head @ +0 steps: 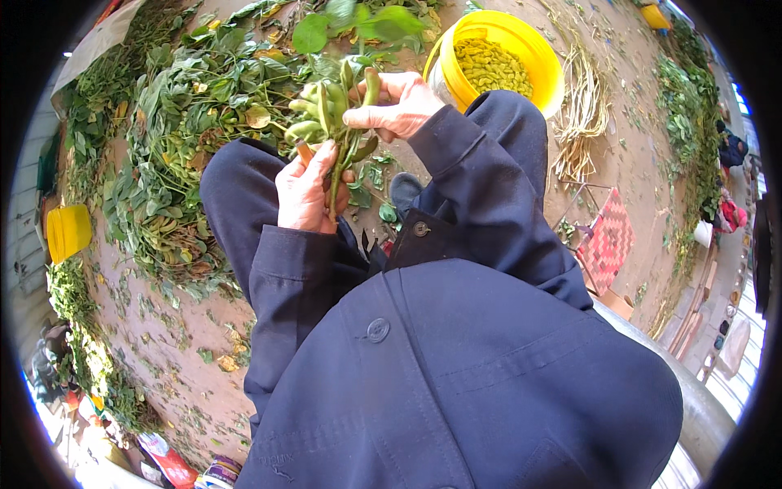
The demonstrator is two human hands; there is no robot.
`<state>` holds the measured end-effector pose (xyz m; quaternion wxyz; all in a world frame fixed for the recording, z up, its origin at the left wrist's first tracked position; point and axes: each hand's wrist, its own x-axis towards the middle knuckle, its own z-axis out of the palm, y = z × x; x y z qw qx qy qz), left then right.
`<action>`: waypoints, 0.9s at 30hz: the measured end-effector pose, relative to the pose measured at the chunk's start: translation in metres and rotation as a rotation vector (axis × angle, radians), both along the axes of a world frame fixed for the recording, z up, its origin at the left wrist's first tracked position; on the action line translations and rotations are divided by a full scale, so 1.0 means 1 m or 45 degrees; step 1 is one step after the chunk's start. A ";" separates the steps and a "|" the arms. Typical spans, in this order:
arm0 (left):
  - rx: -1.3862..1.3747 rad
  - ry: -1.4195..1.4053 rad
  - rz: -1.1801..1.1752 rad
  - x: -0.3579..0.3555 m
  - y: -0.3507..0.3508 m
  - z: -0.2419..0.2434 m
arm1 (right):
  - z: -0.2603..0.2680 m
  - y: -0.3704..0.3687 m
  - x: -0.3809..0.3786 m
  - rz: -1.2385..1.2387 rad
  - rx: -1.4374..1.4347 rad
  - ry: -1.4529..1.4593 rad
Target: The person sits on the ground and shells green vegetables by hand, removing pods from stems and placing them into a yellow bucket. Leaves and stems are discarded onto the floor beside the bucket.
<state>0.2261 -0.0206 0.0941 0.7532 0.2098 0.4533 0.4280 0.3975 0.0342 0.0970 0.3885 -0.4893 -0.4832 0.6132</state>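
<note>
A leafy bean stem [336, 183] with a cluster of plump green pods [324, 107] stands between my hands, above my knees. My left hand [311, 189] is closed around its lower stalk. My right hand [400, 107] pinches at a green pod [371, 87] on the cluster's right side; whether that pod is still attached I cannot tell. The top leaves [360, 24] look blurred. Just beyond my right knee stands a yellow-rimmed bucket [547, 91], partly filled with green pods [493, 66].
A large heap of podded bean plants [183, 122] lies at the left. Stripped stalks [583, 110] lie right of the bucket. A red-patterned folding stool [608, 238] stands at the right, a yellow bucket [68, 232] at far left. Other people [730, 150] are at the far right.
</note>
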 end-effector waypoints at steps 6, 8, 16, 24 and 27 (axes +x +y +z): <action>0.034 0.082 0.129 -0.001 0.003 -0.010 | -0.015 -0.029 0.008 -0.483 -0.198 -0.111; 0.064 0.141 0.179 0.002 0.003 -0.014 | -0.015 -0.041 -0.005 -0.276 -0.199 -0.203; 0.222 0.178 0.346 0.017 -0.001 -0.038 | -0.045 -0.044 -0.037 -0.241 -0.240 -0.105; -0.045 0.075 0.452 0.042 0.011 -0.054 | -0.055 -0.054 -0.047 -0.716 0.035 -0.268; -0.104 -0.015 0.493 0.052 0.017 -0.058 | -0.070 -0.055 -0.045 -0.829 0.067 -0.181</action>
